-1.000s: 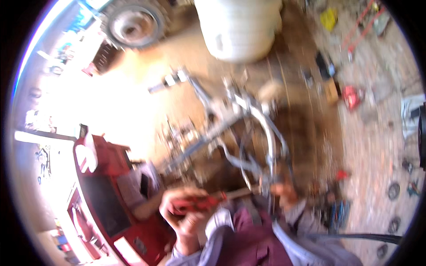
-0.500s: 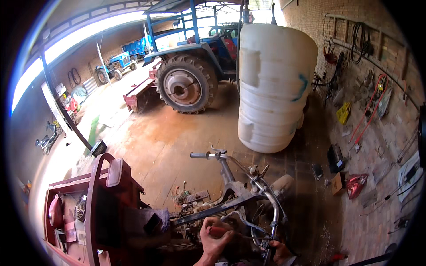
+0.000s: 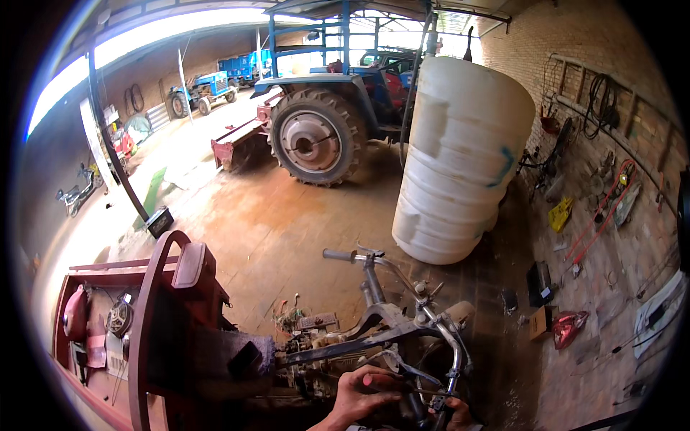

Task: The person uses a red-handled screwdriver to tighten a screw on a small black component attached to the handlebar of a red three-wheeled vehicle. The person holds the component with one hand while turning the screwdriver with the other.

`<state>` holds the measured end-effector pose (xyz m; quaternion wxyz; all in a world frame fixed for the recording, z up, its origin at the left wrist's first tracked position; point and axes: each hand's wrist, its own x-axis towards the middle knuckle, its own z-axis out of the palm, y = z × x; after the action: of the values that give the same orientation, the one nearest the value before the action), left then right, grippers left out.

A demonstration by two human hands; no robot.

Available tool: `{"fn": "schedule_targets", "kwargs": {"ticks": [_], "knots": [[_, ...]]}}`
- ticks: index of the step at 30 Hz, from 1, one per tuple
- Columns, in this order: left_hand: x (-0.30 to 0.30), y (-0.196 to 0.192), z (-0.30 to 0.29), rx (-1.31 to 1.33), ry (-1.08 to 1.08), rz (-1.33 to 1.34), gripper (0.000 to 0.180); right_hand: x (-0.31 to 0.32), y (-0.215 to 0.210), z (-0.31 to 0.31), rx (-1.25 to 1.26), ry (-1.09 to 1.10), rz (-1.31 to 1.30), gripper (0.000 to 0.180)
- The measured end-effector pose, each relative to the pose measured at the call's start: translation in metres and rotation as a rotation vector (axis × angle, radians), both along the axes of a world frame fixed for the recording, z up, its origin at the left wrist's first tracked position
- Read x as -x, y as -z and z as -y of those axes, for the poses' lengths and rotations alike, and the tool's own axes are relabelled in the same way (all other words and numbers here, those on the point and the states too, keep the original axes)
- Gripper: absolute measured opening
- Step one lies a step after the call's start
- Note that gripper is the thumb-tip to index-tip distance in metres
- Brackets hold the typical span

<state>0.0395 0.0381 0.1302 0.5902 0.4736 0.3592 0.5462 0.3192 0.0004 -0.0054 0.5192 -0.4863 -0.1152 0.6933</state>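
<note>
My left hand [image 3: 358, 396] is closed around the red handle of a screwdriver [image 3: 378, 381]. Its thin shaft points right, toward the near end of a chrome handlebar [image 3: 456, 352]. At that end my right hand [image 3: 458, 415] is closed, its fingers partly hidden by the bar and the fittings there. The handlebar belongs to a stripped three-wheeler frame [image 3: 359, 350], with cables and bare engine parts under my left hand. Where the screwdriver's tip meets the handlebar fittings is too dark and small to make out.
A red cargo bed [image 3: 65, 359] and a seat with a dark phone-like object [image 3: 244, 359] are on the left. Ahead stand a large white tank [image 3: 463, 158] and a blue tractor [image 3: 309, 140]. A cardboard box [image 3: 540, 323] and red bag [image 3: 570, 328] lie by the brick wall.
The view has shifted, so the tank and tractor sit lower and farther right. My left hand has turned the screwdriver, its handle end now facing me more. My right hand stays at the handlebar.
</note>
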Motion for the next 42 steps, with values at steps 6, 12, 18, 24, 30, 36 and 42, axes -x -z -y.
{"fn": "schedule_targets", "kwargs": {"ticks": [6,12,18,24,30,36,42], "knots": [[-0.015,0.011,-0.011,-0.016,-0.263,-0.248,0.03,0.002,-0.006,-0.004,0.012,0.004,0.023,0.043],[-0.028,0.022,-0.014,0.04,-0.139,0.246,0.027,0.005,-0.008,-0.005,0.016,0.009,0.038,0.042],[-0.011,0.014,-0.011,0.002,0.098,0.136,0.045,0.005,-0.008,-0.007,0.017,0.032,0.039,0.041],[-0.007,0.031,-0.005,-0.054,0.026,0.117,0.04,0.008,-0.007,-0.006,0.018,0.037,0.026,0.04],[-0.018,0.018,-0.009,-0.115,-0.12,-0.198,0.026,0.007,-0.006,-0.006,0.009,0.051,0.016,0.039],[-0.037,0.026,-0.006,0.015,-0.171,0.161,0.025,0.007,-0.003,-0.002,0.004,0.044,0.0,0.039],[-0.038,0.021,-0.004,0.056,-0.07,0.344,0.028,0.003,-0.001,0.001,-0.001,0.04,-0.009,0.038]]}}
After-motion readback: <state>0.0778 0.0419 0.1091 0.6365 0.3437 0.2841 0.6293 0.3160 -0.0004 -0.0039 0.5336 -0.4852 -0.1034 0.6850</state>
